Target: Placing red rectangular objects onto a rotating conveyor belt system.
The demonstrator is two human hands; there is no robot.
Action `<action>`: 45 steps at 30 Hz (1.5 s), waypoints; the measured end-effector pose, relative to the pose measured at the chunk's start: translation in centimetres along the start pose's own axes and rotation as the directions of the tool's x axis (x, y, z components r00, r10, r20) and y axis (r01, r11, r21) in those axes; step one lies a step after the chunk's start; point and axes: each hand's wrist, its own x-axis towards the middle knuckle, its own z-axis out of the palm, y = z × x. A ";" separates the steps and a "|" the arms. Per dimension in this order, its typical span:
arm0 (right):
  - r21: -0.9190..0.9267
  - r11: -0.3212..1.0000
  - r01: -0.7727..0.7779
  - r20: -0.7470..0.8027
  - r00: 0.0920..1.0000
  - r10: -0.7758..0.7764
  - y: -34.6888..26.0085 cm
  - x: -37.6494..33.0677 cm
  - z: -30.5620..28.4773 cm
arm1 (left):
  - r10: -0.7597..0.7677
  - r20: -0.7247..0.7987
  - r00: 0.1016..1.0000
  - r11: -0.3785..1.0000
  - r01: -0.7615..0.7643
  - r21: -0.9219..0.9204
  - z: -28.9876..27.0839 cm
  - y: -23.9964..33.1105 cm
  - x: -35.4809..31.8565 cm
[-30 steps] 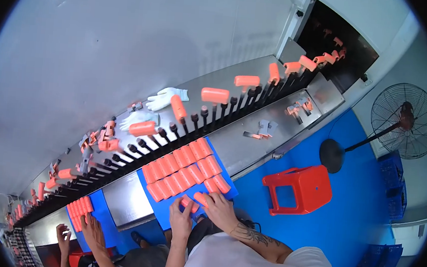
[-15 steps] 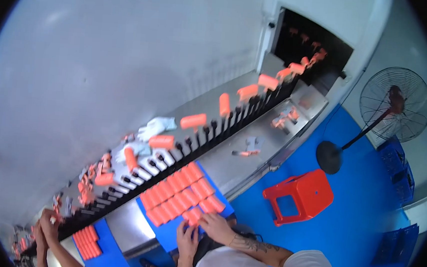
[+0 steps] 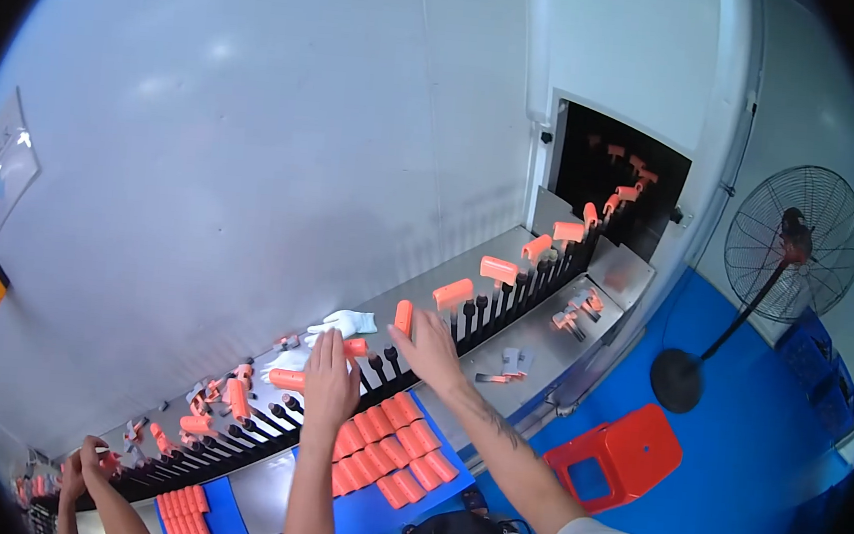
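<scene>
Curved orange shells ride on black posts along a slanting conveyor. My left hand is raised at the row, fingers stretched upward, covering part of one orange shell; the contact behind the fingers is hidden. Beside it to the right, my right hand reaches over the row with thumb and fingers apart at an upright orange shell. That shell still stands in line with the others. Below my hands, several orange shells lie in rows on a blue sheet, partly behind my left forearm.
A co-worker's hands work at the far left, near a second blue sheet with shells. White gloves and loose orange parts lie behind the conveyor. A red stool and a standing fan are at right.
Both hands have left the shells on the blue sheet and moved up and away to the conveyor row. The view has tilted upward.
</scene>
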 end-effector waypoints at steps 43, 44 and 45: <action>0.268 0.917 -0.295 0.262 0.938 0.225 19.6 -5.2 -26.0 | -0.415 0.238 0.878 0.789 0.478 -0.387 9.6 30.5 -4.3; 0.226 0.970 -0.093 0.112 0.991 0.069 19.7 -1.8 -26.3 | -0.306 0.219 0.926 0.836 0.372 -0.404 10.2 30.3 -0.8; 0.182 0.982 0.041 0.022 0.999 -0.045 19.5 1.7 -26.7 | -0.202 0.194 0.960 0.872 0.266 -0.412 10.6 30.1 3.0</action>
